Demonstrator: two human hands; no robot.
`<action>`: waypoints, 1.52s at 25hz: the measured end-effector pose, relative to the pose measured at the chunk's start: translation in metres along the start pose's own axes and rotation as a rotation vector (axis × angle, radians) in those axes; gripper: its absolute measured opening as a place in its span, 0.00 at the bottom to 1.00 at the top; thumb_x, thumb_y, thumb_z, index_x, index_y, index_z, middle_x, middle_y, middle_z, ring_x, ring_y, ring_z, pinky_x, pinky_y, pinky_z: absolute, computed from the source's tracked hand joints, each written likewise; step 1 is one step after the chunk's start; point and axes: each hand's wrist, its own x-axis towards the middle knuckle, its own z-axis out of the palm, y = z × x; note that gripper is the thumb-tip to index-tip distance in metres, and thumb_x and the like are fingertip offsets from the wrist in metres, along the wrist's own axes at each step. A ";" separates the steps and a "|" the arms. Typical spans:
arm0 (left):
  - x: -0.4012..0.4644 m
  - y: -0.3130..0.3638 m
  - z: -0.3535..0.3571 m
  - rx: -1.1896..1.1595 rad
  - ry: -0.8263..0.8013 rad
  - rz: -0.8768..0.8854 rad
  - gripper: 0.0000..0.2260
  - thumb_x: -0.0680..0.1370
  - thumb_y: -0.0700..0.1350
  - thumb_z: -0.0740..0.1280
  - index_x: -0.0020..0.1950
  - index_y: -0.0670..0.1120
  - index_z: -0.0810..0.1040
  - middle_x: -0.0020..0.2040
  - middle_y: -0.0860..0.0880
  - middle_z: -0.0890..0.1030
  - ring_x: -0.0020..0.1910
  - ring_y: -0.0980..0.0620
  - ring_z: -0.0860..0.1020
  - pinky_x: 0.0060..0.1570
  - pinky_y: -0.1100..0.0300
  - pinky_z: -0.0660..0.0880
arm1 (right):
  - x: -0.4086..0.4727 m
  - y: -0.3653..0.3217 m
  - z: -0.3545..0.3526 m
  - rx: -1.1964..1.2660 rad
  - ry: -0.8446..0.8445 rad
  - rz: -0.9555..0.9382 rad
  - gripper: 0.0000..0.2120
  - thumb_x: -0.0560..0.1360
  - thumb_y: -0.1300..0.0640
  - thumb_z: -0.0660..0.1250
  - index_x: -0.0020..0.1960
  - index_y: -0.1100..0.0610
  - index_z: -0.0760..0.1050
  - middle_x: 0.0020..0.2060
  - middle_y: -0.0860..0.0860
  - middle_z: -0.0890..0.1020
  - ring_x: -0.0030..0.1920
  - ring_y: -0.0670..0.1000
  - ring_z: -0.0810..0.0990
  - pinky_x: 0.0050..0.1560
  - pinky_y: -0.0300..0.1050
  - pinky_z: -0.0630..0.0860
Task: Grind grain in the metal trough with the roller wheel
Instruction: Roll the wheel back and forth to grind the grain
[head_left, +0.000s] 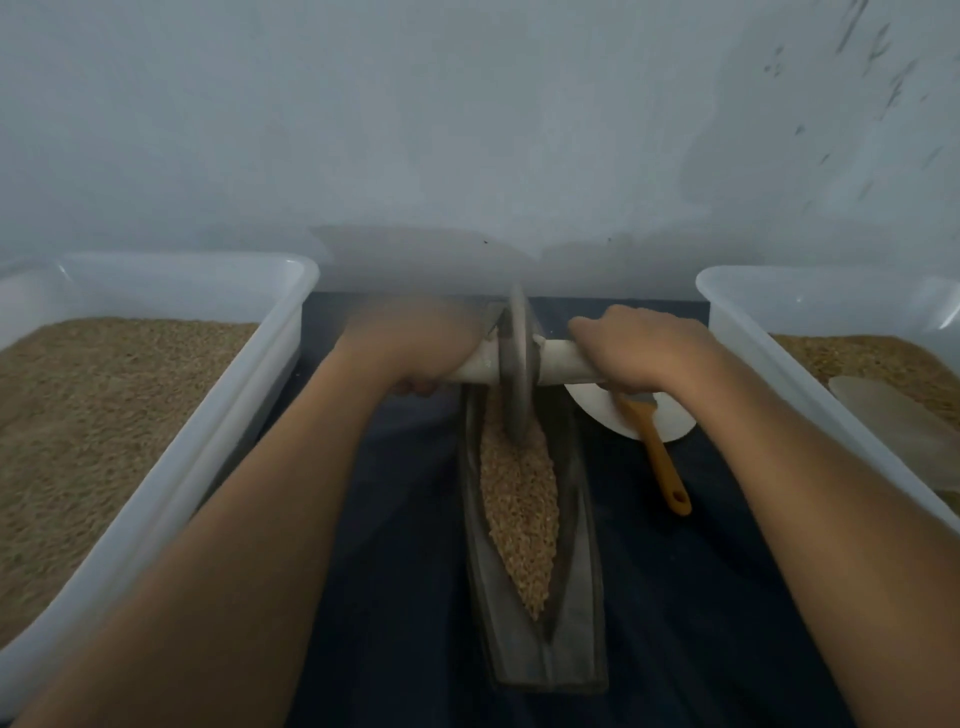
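From the head camera, the roller wheel (519, 364) is a thick grey metal disc on a pale round axle (561, 364), standing at the far end of the long metal trough (582, 623). It looks heavy and rigid, best held on the axle close to either side of the disc. The left hand (415, 348), blurred, and the right hand (639, 348) are each clamped on an axle end, the disc between them. The grain (519, 499) is tan, coarse and loose in the narrow boat-shaped channel, likely to scatter. White plastic tubs (171, 478) of grain flank the dark tabletop (395, 597); an orange-handled brush (660, 457) rests on a white plate (670, 421).
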 end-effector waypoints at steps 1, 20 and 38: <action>0.004 -0.001 -0.001 -0.112 -0.042 -0.041 0.22 0.76 0.56 0.50 0.38 0.46 0.78 0.28 0.48 0.82 0.27 0.46 0.78 0.41 0.53 0.71 | 0.005 -0.002 0.001 0.019 0.003 0.009 0.04 0.80 0.59 0.61 0.54 0.54 0.68 0.43 0.54 0.75 0.40 0.52 0.75 0.35 0.47 0.66; -0.076 0.008 0.052 0.398 0.773 0.137 0.18 0.81 0.43 0.49 0.32 0.47 0.65 0.27 0.52 0.59 0.26 0.51 0.62 0.30 0.60 0.55 | -0.081 -0.026 0.037 0.083 0.666 0.163 0.28 0.79 0.44 0.45 0.25 0.53 0.67 0.22 0.49 0.69 0.24 0.52 0.67 0.28 0.44 0.59; -0.103 0.013 0.055 0.330 0.774 0.117 0.22 0.83 0.43 0.50 0.28 0.49 0.63 0.24 0.53 0.61 0.22 0.52 0.61 0.29 0.62 0.54 | -0.105 -0.027 0.038 0.111 0.694 0.109 0.27 0.81 0.50 0.49 0.26 0.54 0.70 0.21 0.49 0.70 0.22 0.53 0.67 0.27 0.42 0.60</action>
